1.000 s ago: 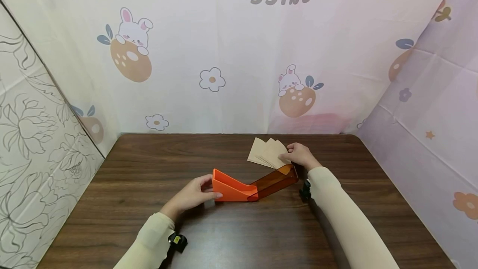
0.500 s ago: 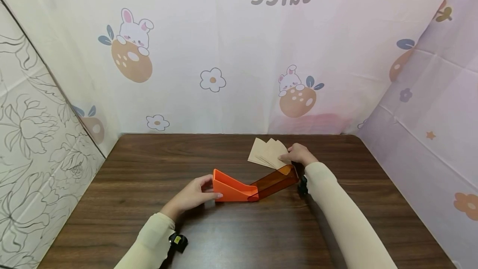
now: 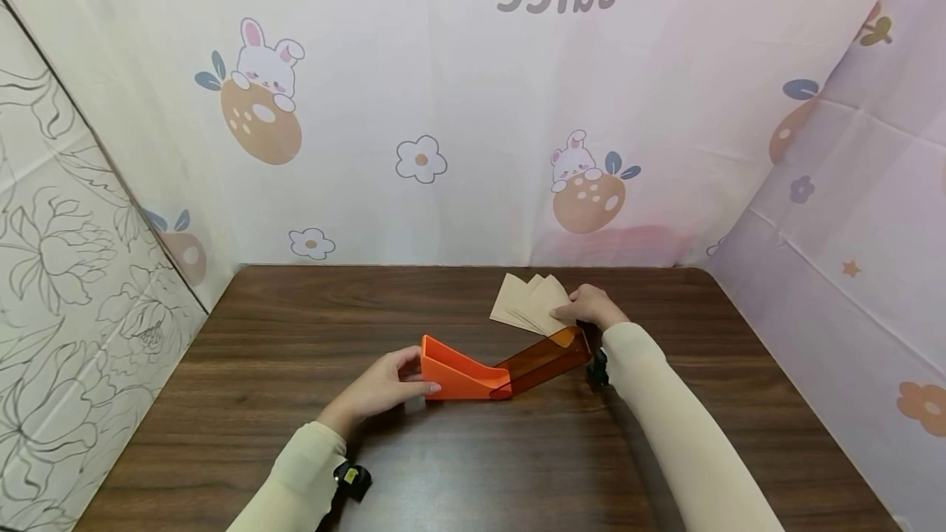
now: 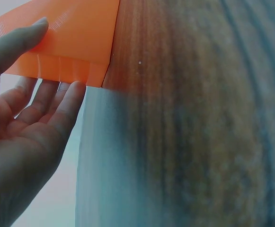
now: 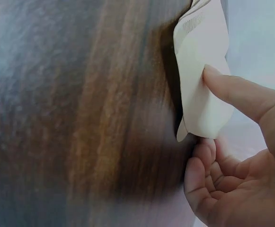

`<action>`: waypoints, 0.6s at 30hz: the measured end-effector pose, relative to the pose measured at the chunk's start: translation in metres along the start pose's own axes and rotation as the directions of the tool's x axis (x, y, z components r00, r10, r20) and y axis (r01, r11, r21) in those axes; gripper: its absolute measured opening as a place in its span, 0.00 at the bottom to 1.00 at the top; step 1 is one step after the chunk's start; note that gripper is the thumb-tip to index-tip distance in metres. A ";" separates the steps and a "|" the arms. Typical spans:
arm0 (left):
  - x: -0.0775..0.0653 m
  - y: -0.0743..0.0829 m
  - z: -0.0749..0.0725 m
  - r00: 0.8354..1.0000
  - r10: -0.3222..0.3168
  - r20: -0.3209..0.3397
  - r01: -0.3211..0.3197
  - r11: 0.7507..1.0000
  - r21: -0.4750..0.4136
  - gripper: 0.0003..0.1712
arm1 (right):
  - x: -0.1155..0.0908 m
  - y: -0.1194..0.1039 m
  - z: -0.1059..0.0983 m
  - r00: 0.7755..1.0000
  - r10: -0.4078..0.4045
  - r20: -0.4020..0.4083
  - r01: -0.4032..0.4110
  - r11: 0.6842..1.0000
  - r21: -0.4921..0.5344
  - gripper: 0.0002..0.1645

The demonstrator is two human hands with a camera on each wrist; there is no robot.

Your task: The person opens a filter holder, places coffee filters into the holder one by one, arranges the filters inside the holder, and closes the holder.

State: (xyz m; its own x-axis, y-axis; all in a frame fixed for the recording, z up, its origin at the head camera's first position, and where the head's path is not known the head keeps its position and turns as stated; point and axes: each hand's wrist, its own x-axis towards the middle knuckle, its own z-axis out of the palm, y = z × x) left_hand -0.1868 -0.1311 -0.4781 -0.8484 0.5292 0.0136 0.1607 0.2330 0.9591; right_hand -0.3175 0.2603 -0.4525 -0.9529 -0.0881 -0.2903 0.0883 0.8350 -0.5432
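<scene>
An orange box with a sloped open top [image 3: 452,378] stands on the table, its see-through brown lid [image 3: 545,361] swung out to the right. My left hand [image 3: 383,384] holds the box's tall left end; in the left wrist view the thumb lies on the orange side [image 4: 80,33] and the fingertips meet the end edge. Behind the lid lie several fanned tan coffee filter papers [image 3: 526,300]. My right hand [image 3: 594,308] pinches their right side, thumb on top and curled fingers underneath. Up close, the right wrist view shows a crimped seam on the pale filter paper [image 5: 199,85].
The dark wood-grain table [image 3: 296,327] runs back to a printed curtain [image 3: 355,105] with rabbits and flowers. More patterned cloth hangs at the left [image 3: 66,269] and right [image 3: 835,286]. The lid's far end reaches close to my right wrist.
My right hand and forearm have shifted slightly left, the fingers staying at the filter papers. The left hand, box and lid look the same.
</scene>
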 end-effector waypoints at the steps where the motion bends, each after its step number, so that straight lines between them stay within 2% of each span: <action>1: 0.000 0.000 0.000 1.000 0.000 0.000 0.000 1.000 -0.001 0.23 | 0.000 0.000 0.000 1.000 -0.001 -0.005 0.001 1.000 0.004 0.25; 4: 0.000 0.000 0.000 1.000 0.002 0.000 -0.002 1.000 -0.001 0.23 | -0.001 0.001 0.001 1.000 0.002 -0.024 -0.001 1.000 0.017 0.26; 8: 0.000 0.000 0.000 1.000 0.008 0.004 -0.008 1.000 -0.002 0.23 | 0.000 0.006 0.002 1.000 -0.006 -0.031 0.007 1.000 0.023 0.38; 14: 0.000 0.000 0.001 1.000 0.015 0.006 -0.015 1.000 -0.006 0.23 | 0.005 0.015 0.004 0.999 -0.034 -0.032 0.036 0.997 0.068 0.26; 18: 0.000 0.000 0.001 1.000 0.006 0.004 -0.006 1.000 -0.014 0.23 | 0.005 0.019 0.003 0.998 -0.055 -0.034 0.058 0.993 0.106 0.24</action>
State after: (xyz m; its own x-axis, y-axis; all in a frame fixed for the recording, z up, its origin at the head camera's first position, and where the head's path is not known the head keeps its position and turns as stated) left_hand -0.1857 -0.1302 -0.4785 -0.8452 0.5341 0.0185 0.1591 0.2184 0.9628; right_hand -0.3194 0.2744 -0.4665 -0.9656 -0.1150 -0.2333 0.0633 0.7660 -0.6398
